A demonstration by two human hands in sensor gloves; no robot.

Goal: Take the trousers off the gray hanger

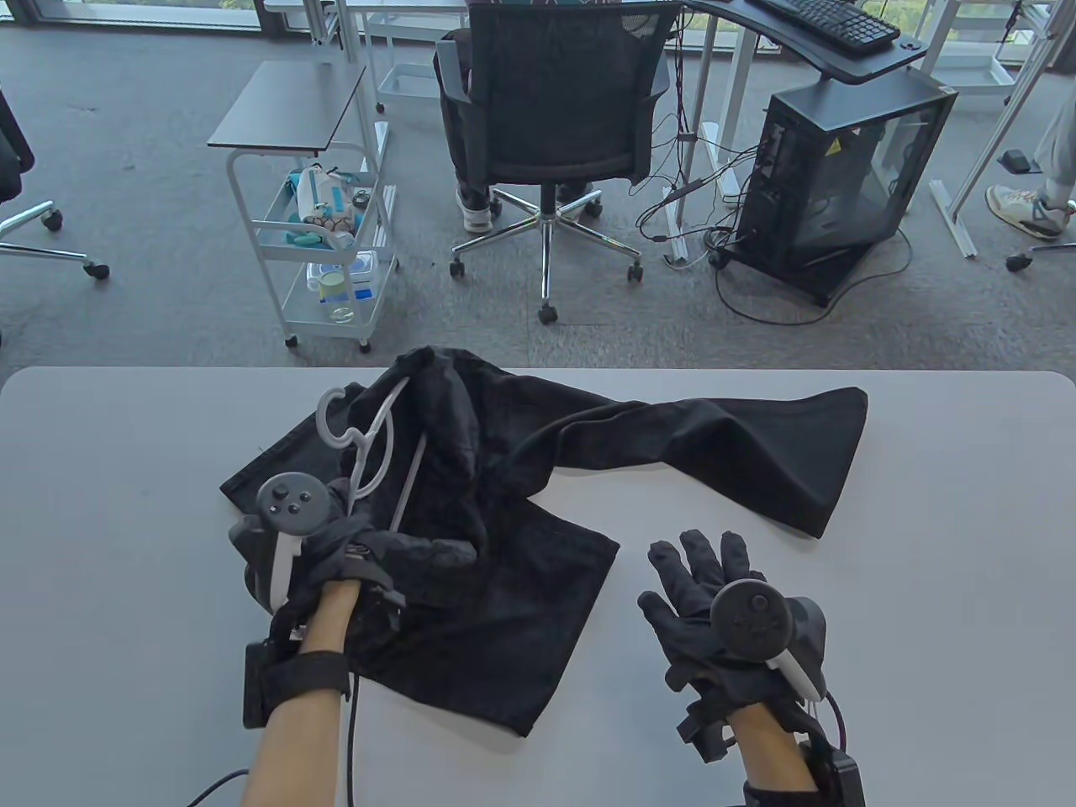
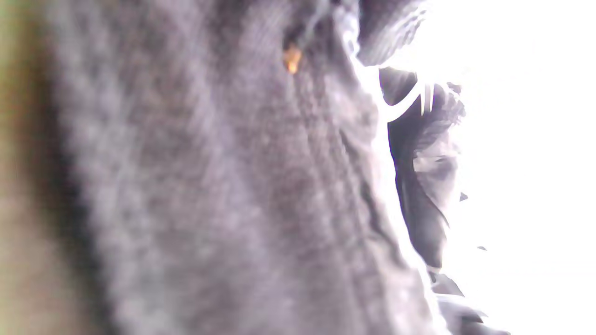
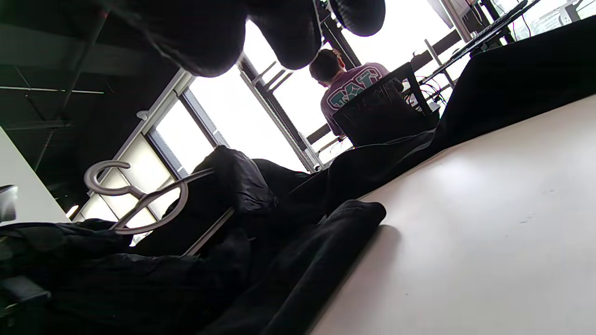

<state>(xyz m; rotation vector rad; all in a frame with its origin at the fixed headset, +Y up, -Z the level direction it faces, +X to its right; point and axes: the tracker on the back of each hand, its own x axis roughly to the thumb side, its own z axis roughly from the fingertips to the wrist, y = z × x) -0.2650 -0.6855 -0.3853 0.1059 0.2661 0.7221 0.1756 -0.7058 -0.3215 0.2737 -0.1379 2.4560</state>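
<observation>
Table view | L hand [image 1: 336, 538] fingers clamped on gray hanger [image 1: 370, 437] | R hand [image 1: 714, 605] fingers apart, flat

Trousers: I count one black pair [image 1: 538, 471], sprawled from centre out to 2 o'clock on the table.
Hangers: one gray hanger [image 1: 370, 437], at 10 o'clock on that pair.
Gloved hands: two in my feed, left hand [image 1: 336, 546] at 8 o'clock, right hand [image 1: 714, 597] at 4 o'clock.
Tables: one white table [image 1: 925, 588].
Office chairs: I make out one full chair [image 1: 551, 109] at 12 o'clock.
Trolleys: one white cart [image 1: 324, 244] at 11 o'clock.
Computer towers: one black tower [image 1: 841, 185] at 1 o'clock.
</observation>
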